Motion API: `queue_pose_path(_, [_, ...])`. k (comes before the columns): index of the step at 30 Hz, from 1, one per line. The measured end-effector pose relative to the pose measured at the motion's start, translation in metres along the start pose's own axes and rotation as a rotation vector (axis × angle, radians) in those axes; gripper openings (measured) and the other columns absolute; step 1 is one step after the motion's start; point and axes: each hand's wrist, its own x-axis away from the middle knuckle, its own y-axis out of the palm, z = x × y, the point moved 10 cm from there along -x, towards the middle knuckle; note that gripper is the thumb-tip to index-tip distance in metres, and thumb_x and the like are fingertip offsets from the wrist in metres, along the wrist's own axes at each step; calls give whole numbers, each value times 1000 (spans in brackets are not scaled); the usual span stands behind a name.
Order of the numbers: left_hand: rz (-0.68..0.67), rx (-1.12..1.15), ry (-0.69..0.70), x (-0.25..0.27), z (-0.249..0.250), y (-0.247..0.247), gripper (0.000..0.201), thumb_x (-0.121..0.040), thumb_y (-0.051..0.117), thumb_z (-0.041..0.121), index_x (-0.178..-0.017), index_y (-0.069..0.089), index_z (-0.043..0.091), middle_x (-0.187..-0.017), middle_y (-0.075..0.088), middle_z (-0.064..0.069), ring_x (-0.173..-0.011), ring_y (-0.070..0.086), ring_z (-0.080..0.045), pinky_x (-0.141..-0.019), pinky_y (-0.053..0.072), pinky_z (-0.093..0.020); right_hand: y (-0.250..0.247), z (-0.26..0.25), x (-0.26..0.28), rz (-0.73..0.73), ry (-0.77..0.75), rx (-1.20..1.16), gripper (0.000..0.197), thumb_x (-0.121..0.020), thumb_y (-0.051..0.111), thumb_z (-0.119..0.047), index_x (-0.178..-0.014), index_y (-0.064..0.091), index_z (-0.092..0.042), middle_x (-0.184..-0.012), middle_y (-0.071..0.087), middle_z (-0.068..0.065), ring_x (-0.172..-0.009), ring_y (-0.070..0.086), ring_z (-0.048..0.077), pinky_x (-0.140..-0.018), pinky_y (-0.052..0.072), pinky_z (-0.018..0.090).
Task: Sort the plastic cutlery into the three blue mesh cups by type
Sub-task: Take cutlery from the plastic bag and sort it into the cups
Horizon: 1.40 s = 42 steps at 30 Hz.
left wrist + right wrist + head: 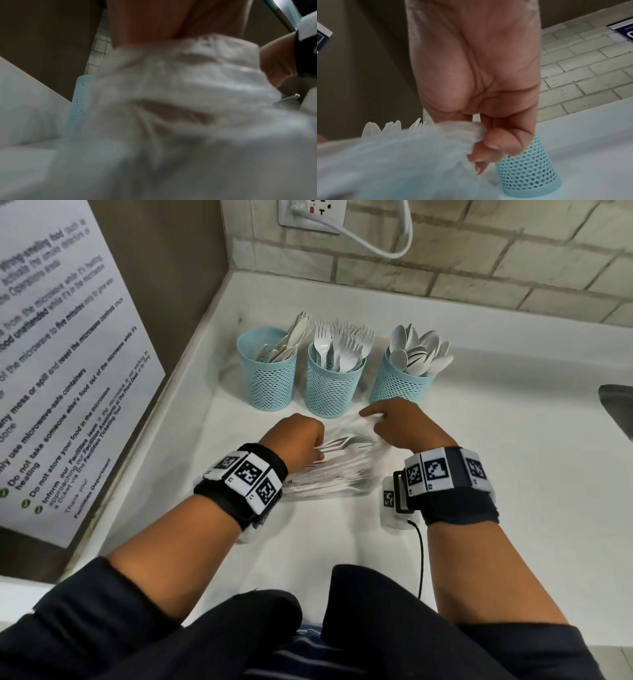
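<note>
With my left hand (296, 436) curled round forks (346, 444) inside the bag (335, 486), whose edge my right hand (404, 424) pinches just beside those fingers, I fear a hard tug could snag the tines and scatter forks over the counter (513, 474).
</note>
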Motion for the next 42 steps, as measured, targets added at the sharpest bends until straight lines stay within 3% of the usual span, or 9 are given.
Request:
queue_pose_path(3, [-68,-5,19,-1,0,10,33,-88,59,25,-119,55,14,-121,56,-10,-110,54,-27,-91,42,-31,0,-1,-1,3,-14,-72,46,-84,41,5,-114,66,-20,-125,58,13,-96,57,24,-74,39,13])
queue_pose_path(5, [-131,-54,20,0,2,21,41,-89,57,27,-128,49,16,-127,49,-12,-117,49,-30,-98,42,-37,4,0,-1,-19,-16,-120,45,-84,41,5,-110,68,-20,-123,59,15,-73,51,13,-55,35,6])
queue_pose_path(8, [-85,-119,38,2,7,19,36,-88,59,29,-121,54,15,-125,46,-10,-118,42,-29,-97,41,-42,10,4,1,-64,4,-122,45,-85,40,5,-111,67,-21,-124,59,14,-79,50,15,-52,33,12])
queue_pose_path(15, [-3,37,-37,1,-3,3,25,-91,56,27,-107,57,7,-112,60,-13,-102,55,-29,-76,34,-26,11,20,2,-76,83,-204,43,-86,42,5,-115,64,-18,-100,52,4,-64,52,9,-38,41,10])
queue_pose_path(23, [-88,159,-70,0,-9,15,36,-92,55,29,-123,51,12,-130,54,-9,-117,52,-25,-97,41,-32,12,20,3,-86,102,-243,41,-87,43,3,-117,63,-19,-95,55,4,-62,52,8,-47,42,16])
queue_pose_path(29, [-113,127,-51,0,-3,16,47,-89,59,31,-130,49,11,-136,50,-8,-123,47,-23,-99,37,-29,12,22,4,-99,130,-287,40,-87,45,4,-118,62,-15,-88,57,3,-66,54,11,-54,46,19])
queue_pose_path(35, [-126,217,-41,2,-15,10,38,-90,58,29,-122,54,8,-124,56,-7,-112,52,-21,-86,35,-23,9,29,6,-110,169,-314,39,-87,45,6,-116,63,-13,-79,55,-1,-65,54,10,-45,47,15])
queue_pose_path(39, [-144,392,-2,5,-12,-2,15,-92,56,22,-102,58,12,-92,62,-5,-77,55,-15,-69,38,-23,9,27,8,-126,162,-308,38,-88,48,5,-119,61,-11,-76,55,-1,-63,54,10,-47,45,16])
queue_pose_path(42, [-113,639,-10,5,-9,-13,5,-93,53,15,-92,56,11,-83,61,-5,-73,60,-17,-67,48,-25,0,13,10,-97,78,-222,41,-86,60,-4,-125,57,-16,-98,57,3,-74,54,13,-59,46,19])
